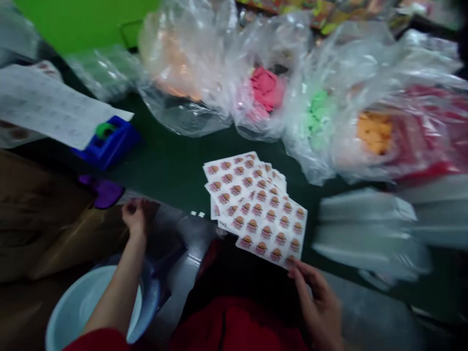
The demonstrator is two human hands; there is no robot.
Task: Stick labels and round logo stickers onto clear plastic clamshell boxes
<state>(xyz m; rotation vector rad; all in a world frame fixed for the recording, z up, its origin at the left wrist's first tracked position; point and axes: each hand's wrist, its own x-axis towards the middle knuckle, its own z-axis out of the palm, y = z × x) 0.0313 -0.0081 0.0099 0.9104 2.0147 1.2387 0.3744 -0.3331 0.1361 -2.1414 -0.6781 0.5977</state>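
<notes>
My right hand [316,297] pinches the lower corner of a sticker sheet [270,222] between thumb and fingers. Rows of small burger pictures cover this white sheet. It overlaps a fanned pile of similar sheets [228,178] at the front edge of the dark green table [164,156]. My left hand [136,214] is off to the left, beyond the table's front edge, with its fingers curled together; anything in them is too small or blurred to make out. Close beside it lies a purple object [102,190] of unclear kind. Two tiny white squares [197,214] sit on the table edge.
A blue tape dispenser [109,146] stands at the left, by a printed paper [54,102]. Clear plastic bags [190,114] with coloured pieces line the back. Clear plastic containers [365,224] lie at the right. Below my left arm is a light blue basin [58,317].
</notes>
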